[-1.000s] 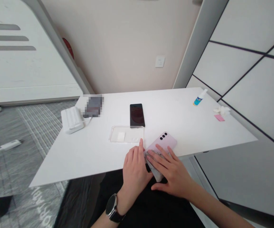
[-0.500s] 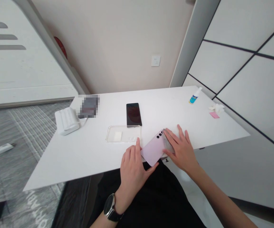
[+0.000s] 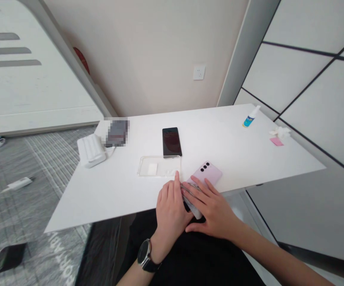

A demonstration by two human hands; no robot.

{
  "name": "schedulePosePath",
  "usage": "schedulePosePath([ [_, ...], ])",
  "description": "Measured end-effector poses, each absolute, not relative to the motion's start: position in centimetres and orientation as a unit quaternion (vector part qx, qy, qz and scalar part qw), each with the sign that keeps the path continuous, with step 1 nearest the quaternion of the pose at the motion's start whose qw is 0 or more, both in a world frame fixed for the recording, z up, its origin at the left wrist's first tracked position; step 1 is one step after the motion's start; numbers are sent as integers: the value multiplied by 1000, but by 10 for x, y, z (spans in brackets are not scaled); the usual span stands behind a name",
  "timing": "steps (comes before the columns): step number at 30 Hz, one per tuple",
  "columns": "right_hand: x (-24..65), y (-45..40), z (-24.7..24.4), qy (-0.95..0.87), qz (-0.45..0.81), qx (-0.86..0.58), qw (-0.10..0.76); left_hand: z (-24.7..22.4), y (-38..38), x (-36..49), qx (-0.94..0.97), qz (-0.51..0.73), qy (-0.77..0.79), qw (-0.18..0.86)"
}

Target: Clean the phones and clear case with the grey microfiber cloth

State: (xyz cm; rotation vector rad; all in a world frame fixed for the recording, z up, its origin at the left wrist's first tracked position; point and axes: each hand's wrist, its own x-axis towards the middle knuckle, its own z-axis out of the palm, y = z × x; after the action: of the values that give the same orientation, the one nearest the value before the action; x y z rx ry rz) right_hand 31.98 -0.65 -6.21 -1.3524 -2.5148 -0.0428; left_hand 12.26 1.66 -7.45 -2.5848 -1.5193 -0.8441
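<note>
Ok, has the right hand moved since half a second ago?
Yes. Judged against the clear case, the right hand has moved left, closer to the case, and nearer the wearer.

I see a white desk (image 3: 109,198). On it lie a black phone (image 3: 172,142), a clear case (image 3: 160,167) touching its near end, and a lilac phone (image 3: 212,173) at the near edge. I see a white block (image 3: 91,150) beside a blurry dark thing (image 3: 117,132) on the left, and a little bottle (image 3: 251,116), white scraps (image 3: 281,132) and a pink square (image 3: 276,142) on the right.
</note>
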Motion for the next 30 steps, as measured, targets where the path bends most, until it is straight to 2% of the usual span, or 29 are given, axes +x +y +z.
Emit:
schedulePosePath([
  [5, 328, -1, -63, -775, -69, -605, 169, -73, 16, 123, -825, -287, -487, 3],
  [10, 315, -10, -64, -863, -18, -485, 141, -74, 16, 123, -826, -272, -494, -3],
  [16, 332, -1, -66, -768, -72, -612, 172, -75, 16, 123, -823, -289, -489, -1],
  [21, 313, -13, -63, -881, -10, -452, 141, -75, 17, 123, -827, -276, -489, 7],
  [26, 312, -10, -62, -818, -36, -551, 161, -72, 17, 124, -824, -276, -495, -7],
  [30, 308, -8, -64, -859, -18, -489, 148, -73, 17, 125, -823, -268, -501, 17],
])
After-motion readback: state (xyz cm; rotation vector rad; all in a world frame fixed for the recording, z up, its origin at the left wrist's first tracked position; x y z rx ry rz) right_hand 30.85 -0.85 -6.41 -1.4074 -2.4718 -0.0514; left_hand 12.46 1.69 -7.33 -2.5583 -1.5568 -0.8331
